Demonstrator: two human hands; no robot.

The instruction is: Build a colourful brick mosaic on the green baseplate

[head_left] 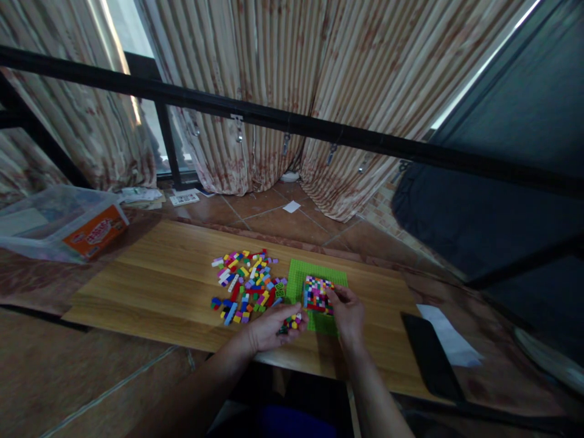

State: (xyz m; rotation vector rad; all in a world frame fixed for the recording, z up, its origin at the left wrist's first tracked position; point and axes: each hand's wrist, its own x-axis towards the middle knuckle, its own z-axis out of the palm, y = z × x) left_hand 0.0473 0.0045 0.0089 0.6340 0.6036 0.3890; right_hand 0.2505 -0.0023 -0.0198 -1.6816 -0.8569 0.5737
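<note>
A green baseplate (pixel 297 268) lies on the wooden table, carrying a block of many-coloured toy bricks (pixel 316 291) built up near its middle. My right hand (pixel 350 315) reaches over the baseplate's right side, its thumb and fingertips closed at the right edge of the built block. Whether a brick sits between those fingertips is hidden. My left hand (pixel 274 328) is palm up at the baseplate's lower left, fingers curled around several small loose bricks (pixel 291 322). Left of the baseplate is a spread pile of loose bricks (pixel 249 283) in many colours.
The wooden table (pixel 150 286) has a black flat object (pixel 431 356) at its right end, beside white paper (pixel 449 337). A clear plastic box (pixel 59 222) with an orange label stands beyond the left end. A black rail (pixel 283 125) crosses before striped curtains (pixel 274 55).
</note>
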